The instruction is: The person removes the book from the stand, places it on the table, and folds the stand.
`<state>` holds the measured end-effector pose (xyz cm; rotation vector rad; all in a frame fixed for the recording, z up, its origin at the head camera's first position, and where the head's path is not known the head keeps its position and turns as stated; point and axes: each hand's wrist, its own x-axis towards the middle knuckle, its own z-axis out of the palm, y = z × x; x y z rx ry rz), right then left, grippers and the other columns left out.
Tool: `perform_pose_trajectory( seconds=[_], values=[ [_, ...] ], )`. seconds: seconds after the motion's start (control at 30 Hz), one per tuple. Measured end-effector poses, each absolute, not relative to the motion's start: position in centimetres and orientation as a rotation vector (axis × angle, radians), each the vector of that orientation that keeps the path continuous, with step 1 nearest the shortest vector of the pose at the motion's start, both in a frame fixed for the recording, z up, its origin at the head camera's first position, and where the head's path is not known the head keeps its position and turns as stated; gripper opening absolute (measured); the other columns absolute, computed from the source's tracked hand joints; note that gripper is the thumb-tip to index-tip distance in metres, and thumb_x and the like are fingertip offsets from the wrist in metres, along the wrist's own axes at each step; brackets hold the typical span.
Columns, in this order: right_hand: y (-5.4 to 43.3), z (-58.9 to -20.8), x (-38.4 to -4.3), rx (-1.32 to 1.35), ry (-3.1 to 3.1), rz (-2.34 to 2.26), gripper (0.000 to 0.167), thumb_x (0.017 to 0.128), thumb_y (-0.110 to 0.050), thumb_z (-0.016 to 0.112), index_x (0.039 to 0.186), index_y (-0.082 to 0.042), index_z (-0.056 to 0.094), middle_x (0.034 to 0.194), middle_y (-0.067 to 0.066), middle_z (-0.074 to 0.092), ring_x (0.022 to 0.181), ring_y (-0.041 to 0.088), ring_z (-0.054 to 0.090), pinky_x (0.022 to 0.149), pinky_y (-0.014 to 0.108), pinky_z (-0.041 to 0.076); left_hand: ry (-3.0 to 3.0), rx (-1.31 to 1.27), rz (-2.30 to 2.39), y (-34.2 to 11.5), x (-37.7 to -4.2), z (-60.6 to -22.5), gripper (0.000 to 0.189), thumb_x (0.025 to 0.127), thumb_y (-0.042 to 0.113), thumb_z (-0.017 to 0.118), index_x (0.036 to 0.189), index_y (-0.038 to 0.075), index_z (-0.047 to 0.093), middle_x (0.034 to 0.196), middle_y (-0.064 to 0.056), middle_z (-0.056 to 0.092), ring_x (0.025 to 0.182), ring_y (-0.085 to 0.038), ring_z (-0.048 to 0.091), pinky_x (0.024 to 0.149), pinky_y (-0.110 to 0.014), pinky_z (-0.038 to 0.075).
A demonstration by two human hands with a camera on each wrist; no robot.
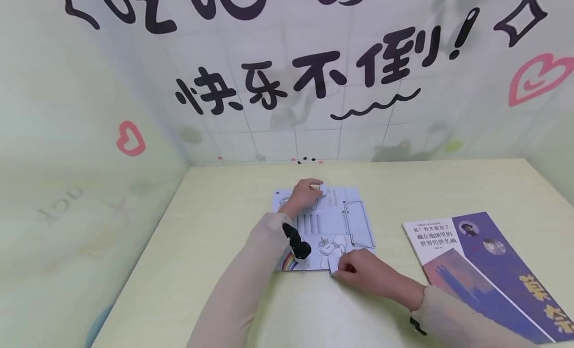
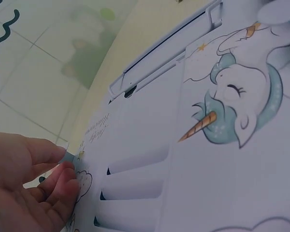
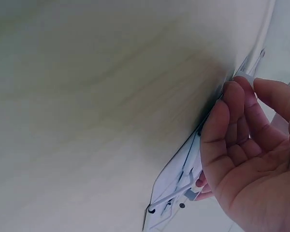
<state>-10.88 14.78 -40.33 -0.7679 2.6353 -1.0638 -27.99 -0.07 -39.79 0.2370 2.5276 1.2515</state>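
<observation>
A white reading stand [image 1: 329,223] printed with unicorns and a rainbow lies flat on the table, its slots and wire bracket showing. At its far edge my left hand [image 1: 306,194] pinches a small greyish tab [image 2: 70,157] between thumb and fingers. My right hand [image 1: 365,270] is at the near edge, thumb and fingertips pinching a pale tab [image 1: 333,264] that sticks out past the stand. From the right wrist view, the right hand [image 3: 253,140] hides part of the stand's edge. The unicorn picture [image 2: 241,92] fills the near panel in the left wrist view.
To the right, a purple and white book [image 1: 484,268] lies on the pale table [image 1: 215,223]. A wall with black lettering [image 1: 264,84] rises behind the table's back edge, and another wall stands at the left.
</observation>
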Motion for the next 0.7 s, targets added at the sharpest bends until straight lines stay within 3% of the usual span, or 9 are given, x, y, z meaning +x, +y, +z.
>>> perform_pose_trajectory(
  seconds=[0.53, 0.7],
  values=[
    [15.1, -40.5, -12.4, -0.686, 2.593, -1.068, 0.017, 0.082, -0.016, 0.068, 0.067, -0.012, 0.062, 0.059, -0.011, 0.052, 0.054, 0.002, 0.041, 0.049, 0.018, 0.038, 2.558, 0.233, 1.248, 0.2, -28.2, -40.1, 0.034, 0.092, 0.012, 0.054, 0.126, 0.009, 0.055, 0.115, -0.011, 0.058, 0.104, -0.022, 0.055, 0.089, -0.035, 0.045],
    [15.5, -40.2, -12.5, -0.652, 2.589, -1.089, 0.014, 0.082, -0.016, 0.069, 0.07, -0.012, 0.063, 0.061, -0.01, 0.053, 0.055, 0.003, 0.043, 0.049, 0.018, 0.039, 2.533, 0.23, 1.279, -0.4, -28.3, -40.2, 0.04, 0.092, 0.014, 0.054, 0.131, 0.008, 0.049, 0.117, -0.013, 0.057, 0.106, -0.023, 0.054, 0.089, -0.035, 0.046]
  ],
)
